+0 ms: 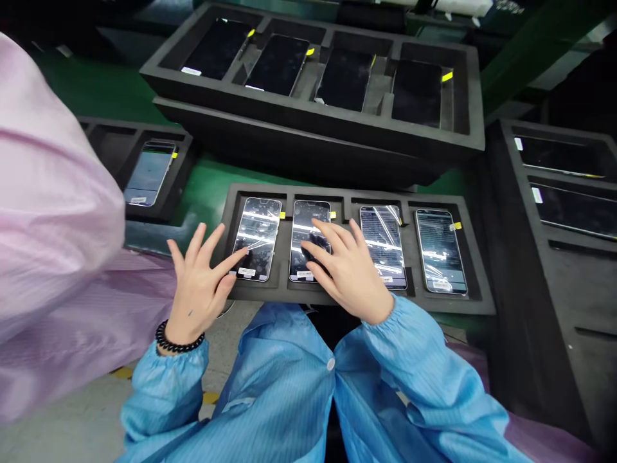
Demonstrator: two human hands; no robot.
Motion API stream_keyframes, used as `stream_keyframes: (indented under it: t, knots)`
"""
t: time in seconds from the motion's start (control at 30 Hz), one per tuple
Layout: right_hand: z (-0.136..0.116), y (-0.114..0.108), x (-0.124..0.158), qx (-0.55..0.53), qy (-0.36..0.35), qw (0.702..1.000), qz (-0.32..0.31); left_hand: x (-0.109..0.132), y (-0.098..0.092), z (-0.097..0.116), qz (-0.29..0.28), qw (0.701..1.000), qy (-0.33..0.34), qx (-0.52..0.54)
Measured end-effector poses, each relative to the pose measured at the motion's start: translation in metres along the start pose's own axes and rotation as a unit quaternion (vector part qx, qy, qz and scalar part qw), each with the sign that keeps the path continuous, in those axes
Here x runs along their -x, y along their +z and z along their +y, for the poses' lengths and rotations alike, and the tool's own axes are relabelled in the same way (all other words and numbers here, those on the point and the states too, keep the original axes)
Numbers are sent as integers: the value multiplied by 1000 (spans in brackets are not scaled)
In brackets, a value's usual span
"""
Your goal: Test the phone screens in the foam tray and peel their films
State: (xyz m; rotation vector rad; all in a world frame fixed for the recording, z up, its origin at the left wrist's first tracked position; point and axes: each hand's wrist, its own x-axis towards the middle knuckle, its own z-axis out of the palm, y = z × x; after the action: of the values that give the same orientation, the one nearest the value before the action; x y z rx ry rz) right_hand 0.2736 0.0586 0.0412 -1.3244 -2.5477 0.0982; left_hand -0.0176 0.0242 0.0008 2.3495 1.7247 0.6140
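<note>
Several smartphones lie face up in the slots of a black foam tray [347, 294] in front of me. My left hand [200, 283] has its fingers spread, the index fingertip at the screen of the leftmost phone [263, 235]. Over the second phone [303, 257] is my right hand [351, 267], fingers apart, its fingertips at the screen; I cannot tell which ones touch. Lines of text show on the third phone [383, 238], which the right hand partly covers. The rightmost phone [441, 251] also has a lit screen. Neither hand holds anything.
Behind stands a stack of deeper foam trays [308, 106] holding dark-screened phones. Another tray with a lit phone [151, 172] is at the left, beside a person's pink sleeve [53, 180]. More phones lie in a foam tray [569, 276] at the right. The bench [212, 186] is green.
</note>
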Motion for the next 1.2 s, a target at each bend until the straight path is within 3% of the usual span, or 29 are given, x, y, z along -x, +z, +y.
stream_keyframes:
  t: [0.07, 0.17, 0.27, 0.43, 0.63, 0.73, 0.83, 0.97, 1.07, 1.2]
  knots:
    - [-2, 8, -27, -2, -28, 999, -18, 2, -3, -1, -15, 1000, 3, -7]
    - [-7, 20, -63, -9, -71, 997, -40, 8, -11, -1, 20, 1000, -4, -3]
    - [-11, 26, -76, -2, -92, 994, -61, 17, -18, -3, 49, 999, -7, -5]
    - [-14, 16, -57, -11, -93, 995, -22, 26, -15, -11, 19, 999, 27, -18]
    - [-16, 20, -44, -13, -98, 994, -41, 28, -15, -10, 86, 994, 74, 0]
    - [-19, 20, -45, -21, -96, 994, -47, 30, -17, -11, 94, 991, 93, -4]
    - [-26, 16, -41, -53, -140, 988, -31, 32, -14, -16, 65, 994, 84, -9]
    - [-36, 17, -34, -73, -205, 974, -58, 33, -9, -20, 56, 996, 73, 3]
    - [-37, 17, -32, -73, -196, 976, -61, 30, -8, -18, 66, 994, 90, 10]
    - [-26, 1, -22, -83, -161, 983, -14, 27, -5, -13, 17, 993, 116, 12]
